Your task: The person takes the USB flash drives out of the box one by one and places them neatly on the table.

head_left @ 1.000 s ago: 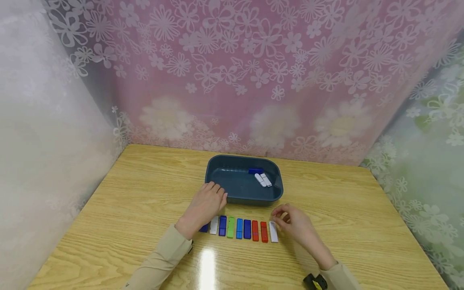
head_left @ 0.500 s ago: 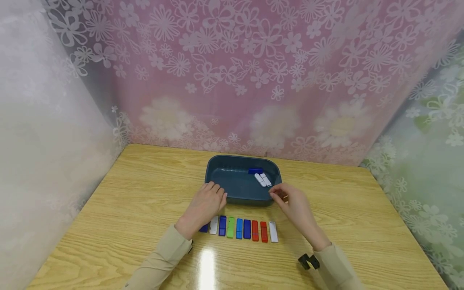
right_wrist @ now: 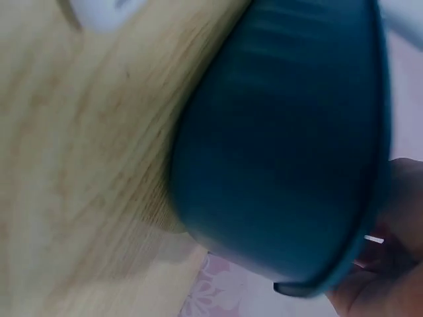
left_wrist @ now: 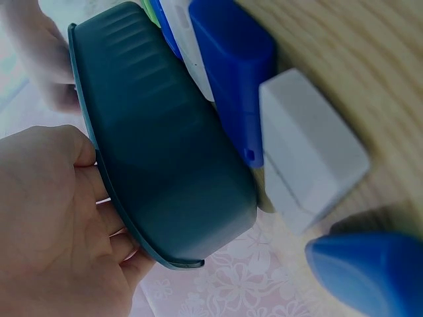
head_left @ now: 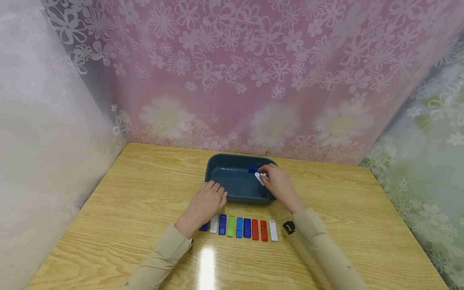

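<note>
A dark teal plastic basin [head_left: 241, 198] stands on the table. My left hand [head_left: 206, 202] grips its front-left rim, with fingers curled over the edge in the left wrist view. Inside its right end lie a dark blue USB stick [head_left: 252, 170] and two white ones. My right hand [head_left: 279, 182] reaches over the rim and pinches one white USB stick [head_left: 264, 175], mostly covered by the fingers. The other white USB stick [head_left: 259, 178] lies just left of the fingertips. In the right wrist view the basin's wall [right_wrist: 277, 145] hides most of this hand.
In front of the basin runs a row of USB sticks: white [head_left: 273, 230], red [head_left: 264, 230], blue, green [head_left: 230, 226] and others. The left wrist view shows more at the row's left end, a grey-white one [left_wrist: 310, 152] and a blue one [left_wrist: 370, 271]. Floral curtains enclose the table.
My right hand has moved from beside the row's right end, up over the rim and into the basin, to the white USB sticks. The left hand has stayed on the rim.
</note>
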The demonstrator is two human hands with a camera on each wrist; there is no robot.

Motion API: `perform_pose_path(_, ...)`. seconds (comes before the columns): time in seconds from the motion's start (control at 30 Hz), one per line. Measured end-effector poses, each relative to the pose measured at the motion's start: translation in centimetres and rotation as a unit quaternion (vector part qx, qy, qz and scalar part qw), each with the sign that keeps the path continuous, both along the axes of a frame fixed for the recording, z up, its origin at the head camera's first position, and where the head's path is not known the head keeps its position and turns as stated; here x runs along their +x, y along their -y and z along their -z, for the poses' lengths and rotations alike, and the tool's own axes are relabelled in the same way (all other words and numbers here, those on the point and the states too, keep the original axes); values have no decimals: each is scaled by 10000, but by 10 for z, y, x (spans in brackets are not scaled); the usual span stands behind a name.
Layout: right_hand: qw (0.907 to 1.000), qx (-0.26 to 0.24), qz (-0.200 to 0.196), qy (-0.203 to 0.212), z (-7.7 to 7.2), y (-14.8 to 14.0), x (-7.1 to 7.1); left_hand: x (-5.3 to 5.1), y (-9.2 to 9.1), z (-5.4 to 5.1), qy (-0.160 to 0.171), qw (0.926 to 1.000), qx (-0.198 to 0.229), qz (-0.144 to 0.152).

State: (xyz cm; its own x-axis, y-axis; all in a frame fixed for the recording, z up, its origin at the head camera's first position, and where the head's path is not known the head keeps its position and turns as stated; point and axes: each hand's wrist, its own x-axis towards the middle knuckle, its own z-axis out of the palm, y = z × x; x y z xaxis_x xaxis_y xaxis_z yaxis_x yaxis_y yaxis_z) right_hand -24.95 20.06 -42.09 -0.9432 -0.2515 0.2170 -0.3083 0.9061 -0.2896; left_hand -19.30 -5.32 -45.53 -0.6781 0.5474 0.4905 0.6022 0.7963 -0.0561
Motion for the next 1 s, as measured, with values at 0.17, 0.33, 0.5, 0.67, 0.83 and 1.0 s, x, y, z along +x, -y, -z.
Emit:
perform_pose_path(0.17,9985,504,-144,183,9,5,-15,0,0,-2,62,10000,-51,-30)
perform_pose_path(0.33,9971,724,-136,203,16,8,-23,0,-1,-2,26,10000,-41,-24)
perform_pose_path(0.5,9962,794,-224,260,20,9,-25,0,-1,-1,-60,10000,-12,-17)
perform_pose_path(0.67,9961,730,-249,419,21,10,-24,0,-1,-2,-50,10000,-38,-37)
perform_pose_path(0.83,9960,653,-247,550,20,11,-23,0,0,-2,-17,10000,-59,-45)
perform_pose_path(1.0,9952,716,-363,566,19,10,-22,0,0,-1,-67,9999,-91,-49)
